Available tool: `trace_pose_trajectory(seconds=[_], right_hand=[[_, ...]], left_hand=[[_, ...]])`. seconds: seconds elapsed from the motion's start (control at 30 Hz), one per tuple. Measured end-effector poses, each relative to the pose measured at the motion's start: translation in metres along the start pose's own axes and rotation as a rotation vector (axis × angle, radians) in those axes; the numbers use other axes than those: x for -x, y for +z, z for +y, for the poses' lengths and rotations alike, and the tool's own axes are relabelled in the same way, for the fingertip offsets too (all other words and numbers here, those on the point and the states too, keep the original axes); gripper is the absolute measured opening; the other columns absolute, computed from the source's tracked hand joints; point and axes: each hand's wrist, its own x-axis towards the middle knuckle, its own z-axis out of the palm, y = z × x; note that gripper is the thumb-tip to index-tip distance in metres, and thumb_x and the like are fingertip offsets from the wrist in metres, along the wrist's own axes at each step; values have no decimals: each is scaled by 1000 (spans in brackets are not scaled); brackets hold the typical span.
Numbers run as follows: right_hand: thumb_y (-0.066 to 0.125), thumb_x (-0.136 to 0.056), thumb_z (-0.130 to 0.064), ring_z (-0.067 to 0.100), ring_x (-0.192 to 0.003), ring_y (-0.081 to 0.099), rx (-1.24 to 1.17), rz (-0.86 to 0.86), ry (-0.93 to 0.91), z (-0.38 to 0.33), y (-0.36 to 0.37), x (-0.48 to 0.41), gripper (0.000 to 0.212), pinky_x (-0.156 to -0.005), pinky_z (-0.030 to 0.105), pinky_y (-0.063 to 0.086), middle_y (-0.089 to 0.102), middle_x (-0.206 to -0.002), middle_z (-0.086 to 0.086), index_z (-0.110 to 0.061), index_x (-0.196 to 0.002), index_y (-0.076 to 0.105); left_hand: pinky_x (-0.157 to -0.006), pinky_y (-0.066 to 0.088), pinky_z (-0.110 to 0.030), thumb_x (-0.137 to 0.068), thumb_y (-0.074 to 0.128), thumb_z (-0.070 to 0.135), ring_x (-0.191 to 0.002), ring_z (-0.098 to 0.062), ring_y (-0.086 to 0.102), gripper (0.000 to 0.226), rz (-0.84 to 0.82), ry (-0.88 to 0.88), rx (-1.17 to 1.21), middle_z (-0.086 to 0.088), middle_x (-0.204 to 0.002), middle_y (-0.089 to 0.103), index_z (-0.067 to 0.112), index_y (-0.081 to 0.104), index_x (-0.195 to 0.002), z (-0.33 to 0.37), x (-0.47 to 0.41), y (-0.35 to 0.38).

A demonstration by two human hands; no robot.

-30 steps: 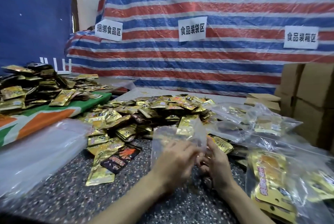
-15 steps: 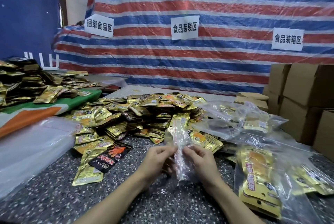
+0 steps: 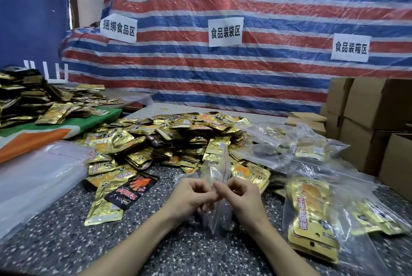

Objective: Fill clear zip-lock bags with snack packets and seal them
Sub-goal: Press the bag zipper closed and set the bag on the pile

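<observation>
My left hand (image 3: 193, 195) and my right hand (image 3: 239, 196) meet at the middle of the speckled table (image 3: 66, 237), both pinching an empty clear zip-lock bag (image 3: 217, 168) that stands edge-on between them, its red zip line running upward. Behind the bag lies a big heap of gold snack packets (image 3: 174, 137). One black packet (image 3: 131, 191) lies at the heap's near left edge. Filled clear bags (image 3: 312, 215) with gold packets lie to the right of my right hand.
A stack of empty clear bags (image 3: 38, 175) lies at the left. A second packet pile (image 3: 26, 101) sits on a green and orange cloth (image 3: 66, 128) at far left. Cardboard boxes (image 3: 374, 119) stand at the right. A striped tarp (image 3: 245, 79) with paper signs hangs behind.
The bag has turned from broadside to edge-on between my hands, and my fingertips have come together at its zip edge. The view has shifted a little to the right.
</observation>
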Motion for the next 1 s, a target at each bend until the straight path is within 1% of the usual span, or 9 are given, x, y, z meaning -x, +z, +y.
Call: trace_pose_trajectory(seconds=[0.1,0.17,0.23,0.37,0.5,0.57,0.67,0.77,1.0], right_hand=[[73,-88,-16,6,-49,48,-84,-23,57,2,0,-2,36,-53,16,39,54,-49,-5,-18,-54,63],[70,-90,-12,9,-46,43,-124,26,102,4,-2,-4,35,-50,19,36,50,-48,-5,-12,-55,64],[66,-91,-7,15,-48,40,-193,107,158,6,-5,-7,31,-47,23,33,49,-52,2,-2,-60,63],[62,-91,-3,15,-46,33,-265,171,197,5,-13,-7,41,-40,20,25,45,-48,3,-10,-50,60],[68,-91,-43,7,-50,46,85,157,7,2,-11,-2,48,-50,13,37,57,-57,-4,-6,-62,62],[54,-90,-55,1,-68,55,281,275,-73,1,-14,-2,42,-62,13,40,64,-74,-9,-18,-74,65],[61,-88,-30,12,-111,54,658,344,-53,2,-23,-6,24,-89,28,39,61,-115,-7,-26,-111,64],[64,-78,-19,15,-137,29,902,151,182,10,-27,-7,68,-112,44,24,43,-145,-6,-29,-142,45],[63,-82,-44,17,-124,39,1007,171,242,11,-26,-6,61,-109,44,25,50,-131,-2,-35,-140,48]], left_hand=[[-42,35,-17,-72,85,24,-42,-11,47,23,-31,24,31,-12,-59,59,12,68,-62,0,-1,-2],[-44,36,-19,-69,84,26,-45,-13,45,24,-7,40,114,-11,-61,57,14,66,-59,3,-2,-3],[-45,35,-22,-67,78,24,-47,-14,43,22,130,59,182,-3,-57,55,19,62,-53,6,-4,-6],[-44,34,-23,-69,68,19,-46,-14,39,24,441,114,302,3,-51,47,20,53,-52,7,-7,-18],[-64,40,-31,-70,62,22,-57,-17,43,22,531,156,271,-6,-59,49,18,48,-53,6,-7,-21],[-56,43,-25,-71,62,19,-51,-16,43,23,507,162,288,-7,-58,49,16,48,-53,5,-8,-19],[-41,38,-19,-85,56,3,-41,-7,40,35,493,163,281,2,-51,47,15,47,-54,2,-9,-20],[-40,39,-19,-88,52,-1,-41,-6,43,37,473,151,260,2,-51,49,15,49,-55,2,-9,-18],[-66,50,-37,-91,58,7,-60,-16,54,42,404,68,167,-1,-63,56,22,54,-52,1,-10,-15]])
